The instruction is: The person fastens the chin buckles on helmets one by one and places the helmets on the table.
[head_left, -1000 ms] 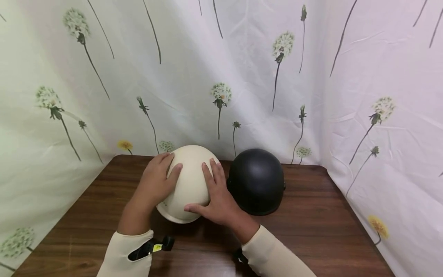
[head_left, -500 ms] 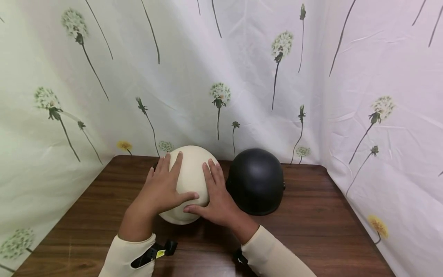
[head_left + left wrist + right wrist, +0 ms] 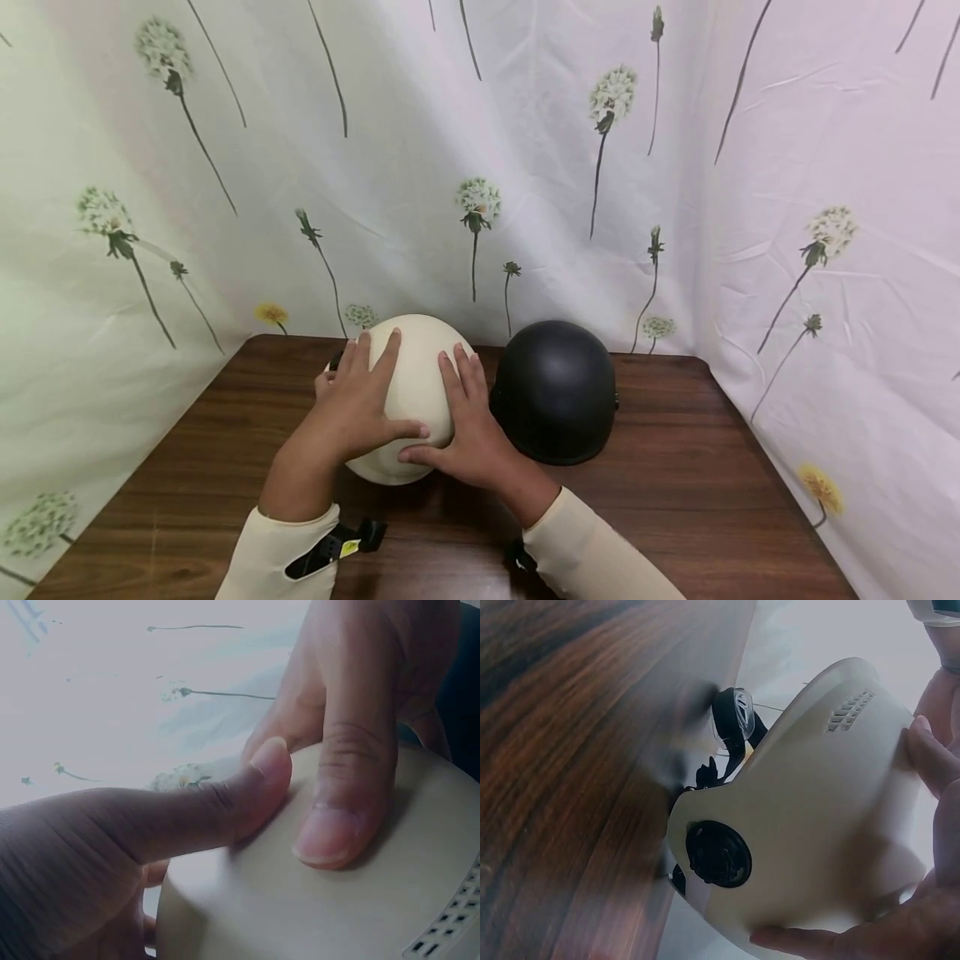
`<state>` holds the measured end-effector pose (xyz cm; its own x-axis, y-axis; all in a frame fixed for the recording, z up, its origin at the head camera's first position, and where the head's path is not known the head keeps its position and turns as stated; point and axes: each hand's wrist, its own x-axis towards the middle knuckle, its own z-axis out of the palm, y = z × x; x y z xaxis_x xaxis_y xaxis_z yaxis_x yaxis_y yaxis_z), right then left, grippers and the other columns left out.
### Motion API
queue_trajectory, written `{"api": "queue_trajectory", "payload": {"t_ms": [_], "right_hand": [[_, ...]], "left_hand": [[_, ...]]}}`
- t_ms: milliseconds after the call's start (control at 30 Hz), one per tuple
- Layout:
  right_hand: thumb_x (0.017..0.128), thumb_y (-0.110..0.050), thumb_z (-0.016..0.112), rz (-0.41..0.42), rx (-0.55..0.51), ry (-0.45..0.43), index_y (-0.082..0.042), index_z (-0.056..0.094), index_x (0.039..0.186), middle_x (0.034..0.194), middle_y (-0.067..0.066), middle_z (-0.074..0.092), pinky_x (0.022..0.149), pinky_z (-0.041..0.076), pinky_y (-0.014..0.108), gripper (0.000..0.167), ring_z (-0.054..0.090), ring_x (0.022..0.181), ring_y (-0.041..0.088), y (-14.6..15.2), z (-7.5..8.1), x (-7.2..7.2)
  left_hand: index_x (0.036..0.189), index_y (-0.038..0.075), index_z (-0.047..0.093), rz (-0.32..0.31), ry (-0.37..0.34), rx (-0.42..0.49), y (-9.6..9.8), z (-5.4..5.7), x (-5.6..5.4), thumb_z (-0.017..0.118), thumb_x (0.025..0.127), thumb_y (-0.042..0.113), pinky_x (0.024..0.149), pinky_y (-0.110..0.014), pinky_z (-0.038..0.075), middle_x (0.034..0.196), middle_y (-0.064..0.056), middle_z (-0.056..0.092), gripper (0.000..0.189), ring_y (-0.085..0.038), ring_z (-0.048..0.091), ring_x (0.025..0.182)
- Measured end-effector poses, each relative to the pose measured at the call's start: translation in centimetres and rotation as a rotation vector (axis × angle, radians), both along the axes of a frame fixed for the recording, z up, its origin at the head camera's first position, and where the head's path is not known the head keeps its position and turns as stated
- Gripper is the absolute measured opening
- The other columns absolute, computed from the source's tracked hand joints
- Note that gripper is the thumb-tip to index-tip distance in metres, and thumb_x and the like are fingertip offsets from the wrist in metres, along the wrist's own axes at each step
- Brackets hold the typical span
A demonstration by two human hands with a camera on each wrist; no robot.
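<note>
A cream helmet (image 3: 420, 375) sits dome up at the back of the table, between both hands. Over its left side lies my left hand (image 3: 356, 412), fingers spread and thumb pointing right across the dome. My right hand (image 3: 476, 437) rests along the right side with fairly straight fingers. In the left wrist view the two thumbs meet closely on the shell, above a row of small vent slots (image 3: 450, 919). A round black fitting (image 3: 718, 853) and a black strap (image 3: 735, 735) show near the lower edge in the right wrist view. The left palm is hidden.
Close to the right of the cream helmet stands a black helmet (image 3: 555, 392), dome up. Both are on a dark wooden table (image 3: 675, 500). A white curtain with a flower print (image 3: 420, 208) hangs along the table's back and sides.
My left hand has shifted from the helmet's left side further over the dome, fingers spreading and thumb moving right. My right hand and the helmet stay nearly in place.
</note>
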<state>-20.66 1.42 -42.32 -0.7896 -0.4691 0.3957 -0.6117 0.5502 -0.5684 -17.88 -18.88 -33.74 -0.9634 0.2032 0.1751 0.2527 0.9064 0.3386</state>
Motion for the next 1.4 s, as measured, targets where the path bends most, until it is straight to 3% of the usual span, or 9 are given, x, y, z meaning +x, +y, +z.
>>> {"api": "queue_trajectory", "payload": {"t_ms": [333,533,833,1200,1400], "right_hand": [[0.079,-0.059,0.088,0.009,0.025,0.015,-0.031,-0.004,0.17,0.177,-0.002,-0.015,0.119,0.034,0.063,0.132,-0.011,0.162,0.038,-0.04,-0.05,-0.16],[0.079,-0.061,0.087,0.008,0.036,0.021,-0.031,-0.006,0.17,0.176,-0.002,-0.016,0.118,0.035,0.063,0.133,-0.012,0.162,0.037,-0.05,-0.16,-0.17],[0.08,-0.061,0.086,-0.002,0.051,0.042,-0.028,-0.004,0.17,0.177,0.0,-0.015,0.12,0.032,0.062,0.131,-0.012,0.162,0.037,-0.01,-0.14,-0.22],[0.081,-0.06,0.086,-0.007,0.068,0.095,-0.023,0.001,0.171,0.177,0.004,-0.011,0.12,0.032,0.062,0.13,-0.007,0.162,0.042,-0.19,-0.26,-0.19],[0.081,-0.061,0.085,0.0,0.086,0.075,-0.025,-0.001,0.171,0.177,0.001,-0.013,0.121,0.03,0.063,0.129,-0.01,0.162,0.04,-0.2,-0.38,-0.2]], "left_hand": [[0.166,-0.003,0.013,-0.016,0.006,0.006,0.16,0.11,-0.05,0.091,0.08,0.048,0.107,-0.086,0.021,0.164,-0.045,0.006,0.127,-0.067,0.008,0.151],[0.167,-0.002,0.011,-0.031,-0.012,0.022,0.01,-0.01,-0.14,0.09,0.082,0.047,0.108,-0.087,0.017,0.165,-0.044,0.003,0.126,-0.066,0.004,0.152],[0.166,-0.004,0.01,-0.06,0.002,0.007,-0.1,0.02,-0.29,0.088,0.083,0.049,0.105,-0.089,0.018,0.173,-0.029,0.003,0.126,-0.059,0.006,0.155],[0.17,0.012,0.013,-0.045,0.009,-0.052,0.16,-0.23,-0.13,0.094,0.073,0.055,0.097,-0.092,0.025,0.172,-0.031,0.001,0.133,-0.061,0.006,0.155],[0.17,0.009,0.012,-0.008,-0.009,-0.048,0.58,-0.4,0.07,0.093,0.077,0.049,0.095,-0.09,0.031,0.171,-0.033,0.0,0.129,-0.062,0.005,0.154]]}}
